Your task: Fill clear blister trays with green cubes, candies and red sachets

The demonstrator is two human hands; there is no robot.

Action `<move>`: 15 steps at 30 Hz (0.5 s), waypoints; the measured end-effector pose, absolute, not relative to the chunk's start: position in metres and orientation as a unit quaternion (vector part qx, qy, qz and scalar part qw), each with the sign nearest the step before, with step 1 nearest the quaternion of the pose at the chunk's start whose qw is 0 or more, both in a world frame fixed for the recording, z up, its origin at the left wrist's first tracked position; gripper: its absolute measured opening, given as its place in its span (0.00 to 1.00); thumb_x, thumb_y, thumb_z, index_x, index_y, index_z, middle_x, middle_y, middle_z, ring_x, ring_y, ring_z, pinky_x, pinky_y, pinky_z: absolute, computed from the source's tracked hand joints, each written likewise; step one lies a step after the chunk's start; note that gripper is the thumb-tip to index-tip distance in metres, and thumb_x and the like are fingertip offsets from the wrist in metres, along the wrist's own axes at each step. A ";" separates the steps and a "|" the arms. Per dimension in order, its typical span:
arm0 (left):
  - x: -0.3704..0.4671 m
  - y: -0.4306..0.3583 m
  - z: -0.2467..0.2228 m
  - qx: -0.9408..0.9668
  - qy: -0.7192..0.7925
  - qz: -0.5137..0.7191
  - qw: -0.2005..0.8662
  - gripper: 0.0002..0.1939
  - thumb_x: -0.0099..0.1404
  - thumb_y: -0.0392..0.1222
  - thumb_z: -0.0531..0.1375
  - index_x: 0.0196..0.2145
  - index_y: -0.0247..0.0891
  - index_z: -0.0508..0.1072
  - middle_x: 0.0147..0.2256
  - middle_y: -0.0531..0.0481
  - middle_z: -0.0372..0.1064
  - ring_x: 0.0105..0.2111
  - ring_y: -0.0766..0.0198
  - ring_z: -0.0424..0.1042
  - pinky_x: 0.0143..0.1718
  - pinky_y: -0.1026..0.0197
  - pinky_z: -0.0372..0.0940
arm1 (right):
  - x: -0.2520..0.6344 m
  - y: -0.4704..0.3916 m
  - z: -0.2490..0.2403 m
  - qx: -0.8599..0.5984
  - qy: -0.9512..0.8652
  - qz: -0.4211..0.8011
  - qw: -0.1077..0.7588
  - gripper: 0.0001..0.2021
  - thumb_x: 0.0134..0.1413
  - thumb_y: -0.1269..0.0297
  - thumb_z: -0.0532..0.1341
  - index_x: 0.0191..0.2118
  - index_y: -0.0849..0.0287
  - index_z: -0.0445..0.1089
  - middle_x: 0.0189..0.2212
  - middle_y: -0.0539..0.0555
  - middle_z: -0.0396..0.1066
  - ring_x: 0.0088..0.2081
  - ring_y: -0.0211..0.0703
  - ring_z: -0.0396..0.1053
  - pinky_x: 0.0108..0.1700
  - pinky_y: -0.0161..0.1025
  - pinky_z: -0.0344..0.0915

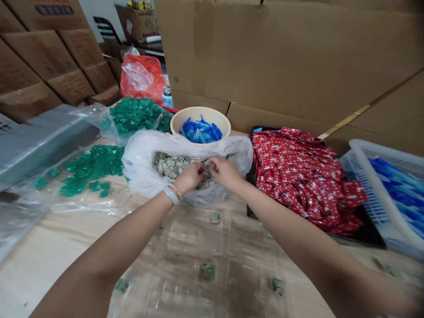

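Note:
Both my hands are over a white plastic bag [141,148] whose mouth is rolled wide. Inside it lie many small beige-and-green printed pieces [172,164]. My left hand [189,177], with a pale bangle at the wrist, has its fingers curled together above the pieces. Close beside it, my right hand [228,173] has thumb and fingers pinched. Whatever either hand grips is too small or hidden to make out. Nearer to me, similar small pieces lie apart on clear plastic, among them one piece [215,217] and another [208,269]; this area is blurred.
Behind the bag stands a cream bowl [225,126] of blue slender pieces. Green glossy packets [96,163] spread at left. Red patterned packets [294,172] fill a black tray at right, beside a white basket [367,176] of blue packets. Cardboard [281,62] walls the back.

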State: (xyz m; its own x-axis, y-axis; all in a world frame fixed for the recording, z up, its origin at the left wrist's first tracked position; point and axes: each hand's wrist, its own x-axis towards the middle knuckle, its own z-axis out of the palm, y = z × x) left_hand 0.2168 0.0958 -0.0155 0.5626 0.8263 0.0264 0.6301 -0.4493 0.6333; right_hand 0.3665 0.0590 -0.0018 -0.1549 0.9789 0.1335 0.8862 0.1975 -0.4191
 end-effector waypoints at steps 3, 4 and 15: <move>0.217 0.095 -0.018 0.847 0.431 0.172 0.261 0.08 0.51 0.33 0.55 0.30 0.32 0.72 0.27 0.48 0.68 0.25 0.66 0.64 0.27 0.65 0.59 | 0.371 0.060 -0.002 -0.658 -0.731 0.096 0.156 0.13 0.49 0.72 0.52 0.40 0.60 0.68 0.36 0.56 0.67 0.36 0.41 0.63 0.40 0.37 0.58; 0.216 0.095 -0.019 0.847 0.430 0.174 0.260 0.07 0.52 0.34 0.56 0.30 0.32 0.71 0.26 0.48 0.68 0.25 0.66 0.64 0.27 0.65 0.59 | 0.371 0.060 -0.002 -0.663 -0.730 0.087 0.138 0.12 0.50 0.70 0.52 0.39 0.60 0.69 0.36 0.57 0.67 0.37 0.42 0.63 0.39 0.37 0.58; 0.211 0.091 -0.024 0.855 0.403 0.194 0.261 0.08 0.53 0.34 0.55 0.32 0.33 0.70 0.27 0.49 0.67 0.26 0.65 0.64 0.30 0.64 0.61 | 0.363 0.061 -0.010 -0.650 -0.740 0.093 0.143 0.08 0.47 0.73 0.53 0.31 0.61 0.68 0.32 0.55 0.66 0.35 0.40 0.63 0.38 0.36 0.57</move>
State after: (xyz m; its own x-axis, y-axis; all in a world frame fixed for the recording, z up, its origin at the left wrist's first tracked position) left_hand 0.2110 0.0908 -0.0235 0.5994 0.7911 0.1223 0.5884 -0.5390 0.6027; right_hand 0.3633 0.0610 -0.0101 -0.1136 0.9895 0.0899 0.9361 0.1369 -0.3241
